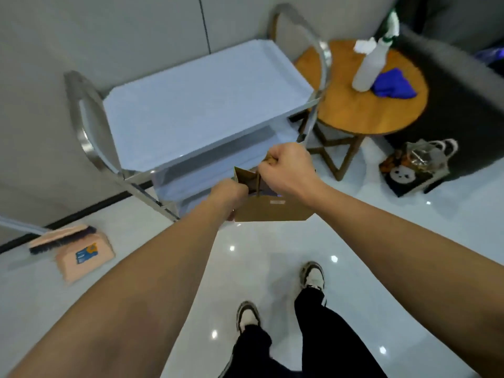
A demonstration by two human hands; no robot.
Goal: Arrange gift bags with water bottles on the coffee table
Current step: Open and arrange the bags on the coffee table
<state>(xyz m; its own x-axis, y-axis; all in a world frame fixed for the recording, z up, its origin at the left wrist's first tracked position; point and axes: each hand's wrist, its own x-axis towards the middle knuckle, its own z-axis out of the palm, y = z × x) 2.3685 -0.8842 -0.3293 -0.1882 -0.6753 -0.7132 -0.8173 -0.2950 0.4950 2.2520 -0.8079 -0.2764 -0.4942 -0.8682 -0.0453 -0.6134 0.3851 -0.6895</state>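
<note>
While the person stood on the glossy floor (272,268) beside the steel cart (196,105), both hands worked a brown paper bag (272,211) held in the air in front of the cart's lower shelves. The right hand (289,167) was closed in a fist around the bag's upper edge or handle, lifting it. The left hand (227,195) gripped the bag's left side near the mouth, fingers curled around the paper. The bag touched neither the cart nor the floor. Something dark showed inside the open mouth, but whether it was a water bottle could not be told.

The round wooden counter (362,105) stood just beyond the cart, to the right, carrying a white spray bottle (368,66) and a blue cloth (394,84) that touched each other. A clear bag with a panda print (417,165) sat on the floor near the counter's legs. A pink dustpan and brush (73,246) lay on the floor to the left.

To carry out this step well, the bag would best be kept upright and supported from the side as well as the top, so any contents stayed put. The counter's free wood lay toward its near edge, away from the spray bottle, which looked easy to knock over.
</note>
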